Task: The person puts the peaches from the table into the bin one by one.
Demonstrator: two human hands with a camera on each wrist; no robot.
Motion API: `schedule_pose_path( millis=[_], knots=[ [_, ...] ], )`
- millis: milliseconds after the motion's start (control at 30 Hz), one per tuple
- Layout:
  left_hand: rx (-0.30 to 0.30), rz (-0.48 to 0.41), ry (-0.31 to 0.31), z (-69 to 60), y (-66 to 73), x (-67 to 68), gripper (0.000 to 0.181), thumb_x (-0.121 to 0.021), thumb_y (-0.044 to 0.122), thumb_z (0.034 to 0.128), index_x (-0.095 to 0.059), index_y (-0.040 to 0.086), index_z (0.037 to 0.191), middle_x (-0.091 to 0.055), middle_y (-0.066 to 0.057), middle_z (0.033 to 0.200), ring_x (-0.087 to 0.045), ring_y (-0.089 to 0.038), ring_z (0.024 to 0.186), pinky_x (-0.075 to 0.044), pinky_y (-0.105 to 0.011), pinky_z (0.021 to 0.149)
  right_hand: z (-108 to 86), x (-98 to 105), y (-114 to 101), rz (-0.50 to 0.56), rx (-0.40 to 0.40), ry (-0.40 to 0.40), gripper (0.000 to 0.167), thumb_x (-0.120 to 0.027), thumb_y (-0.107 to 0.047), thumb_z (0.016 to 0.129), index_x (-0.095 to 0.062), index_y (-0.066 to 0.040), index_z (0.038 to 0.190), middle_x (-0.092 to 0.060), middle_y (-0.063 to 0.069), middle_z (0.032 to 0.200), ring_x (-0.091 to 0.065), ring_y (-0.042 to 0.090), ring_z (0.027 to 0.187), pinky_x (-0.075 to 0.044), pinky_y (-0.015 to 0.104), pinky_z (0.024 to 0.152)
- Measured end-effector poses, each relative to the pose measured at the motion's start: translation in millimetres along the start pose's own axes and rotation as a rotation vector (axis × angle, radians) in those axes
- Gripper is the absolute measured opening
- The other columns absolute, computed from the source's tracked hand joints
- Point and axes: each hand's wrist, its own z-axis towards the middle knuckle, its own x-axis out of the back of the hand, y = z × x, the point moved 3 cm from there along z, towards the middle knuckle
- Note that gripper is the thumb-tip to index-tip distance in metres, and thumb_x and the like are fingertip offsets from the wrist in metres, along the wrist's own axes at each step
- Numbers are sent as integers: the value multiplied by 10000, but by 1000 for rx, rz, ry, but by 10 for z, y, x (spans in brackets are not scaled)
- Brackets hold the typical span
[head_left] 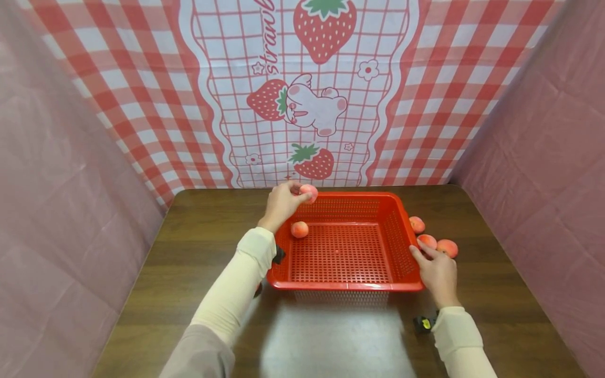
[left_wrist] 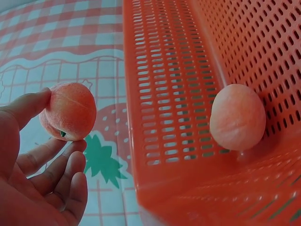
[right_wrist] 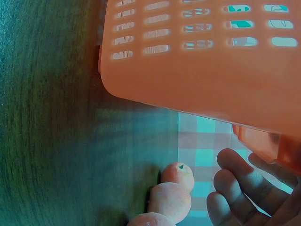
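Pinching a peach (left_wrist: 70, 109) between the thumb and fingertips of the left hand (head_left: 280, 205), up by the far rim of the basket (head_left: 347, 286), near its left corner. Holding the right hand (head_left: 440, 273) beside the right rim, with fingers parted and loosely bent around nothing; cannot tell whether touching rim or fruit. Probably light and fairly firm, with fuzzy-looking skin and a tendency to roll; best gripped gently around the widest part. Watch the raised rim and, just outside the right wall, three more peaches (head_left: 447, 248); see ample bare room across the basket floor, right of a second peach (head_left: 300, 229).
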Motion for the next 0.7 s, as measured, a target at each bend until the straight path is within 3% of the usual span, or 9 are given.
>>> schedule_pose_path(
  millis=[200,433,700],
  knots=[
    [3,31,-31,-7,-12,-96,438,-708,444,862,-669,127,1161,-702,-74,1125,-649,-260,1050,-521,-420,923,-12,-2,7,9,-9,-24,538,-566,-462,955,-575,-73,1327,-632,302,1153,-558,467,1015,-452,517,843],
    [-30,37,-53,-9,-22,-214,406,-717,420,860,-684,116,1128,-718,-58,1085,-669,-217,1017,-533,-372,900,-10,0,-1,2,-32,-47,559,-553,-484,955,-556,-86,1347,-617,295,1199,-563,431,996,-443,423,771],
    [-11,33,-90,-14,-36,-318,402,-722,395,861,-672,110,1140,-713,-45,1091,-662,-220,995,-527,-376,889,-4,7,-7,4,-55,-71,579,-544,-500,952,-537,-97,1367,-632,289,1188,-556,369,916,-408,331,685]
  ],
)
